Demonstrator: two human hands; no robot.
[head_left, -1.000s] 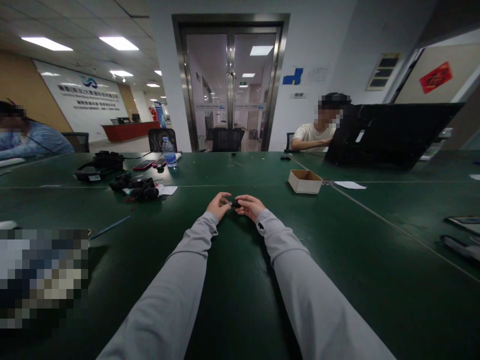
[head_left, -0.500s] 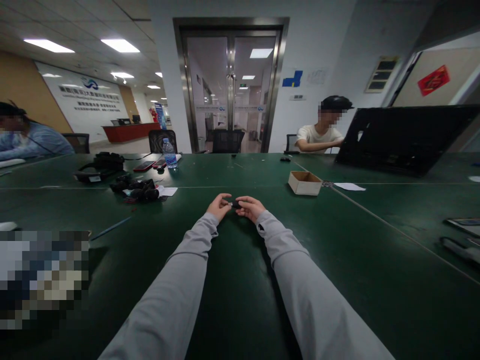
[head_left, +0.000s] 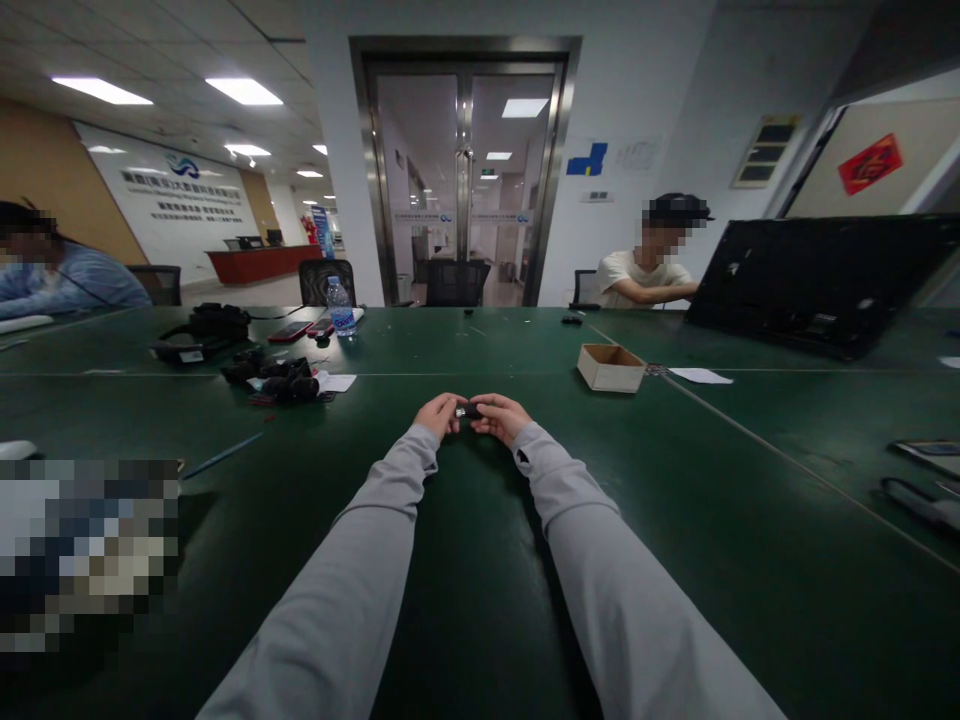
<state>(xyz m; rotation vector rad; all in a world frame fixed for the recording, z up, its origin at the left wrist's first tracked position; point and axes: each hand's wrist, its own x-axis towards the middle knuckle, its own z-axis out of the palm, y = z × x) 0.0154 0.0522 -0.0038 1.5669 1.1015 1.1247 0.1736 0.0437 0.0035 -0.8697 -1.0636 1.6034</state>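
Just above the green table [head_left: 480,560], in the middle of the view, my two hands meet at a small black USB stick [head_left: 472,410] with a silver end. My right hand [head_left: 504,418] pinches its black body between thumb and fingers. From the other side, my left hand [head_left: 436,415] has its thumb and fingers closed at the silver end. Whether a separate small piece sits between the left fingertips is too small to tell. Both forearms are in grey sleeves.
An open cardboard box [head_left: 609,374] stands right of my hands, beside white paper [head_left: 700,376]. Left lie black gear [head_left: 277,378], a water bottle [head_left: 341,308] and a blue pen-like stick [head_left: 223,456]. A person [head_left: 652,265] sits behind a large black screen [head_left: 821,285]; another person [head_left: 82,275] sits far left.
The thumb and fingers of my left hand have closed in at the stick's silver end, which now shows more clearly. Across the table, the large screen has shifted slightly right.
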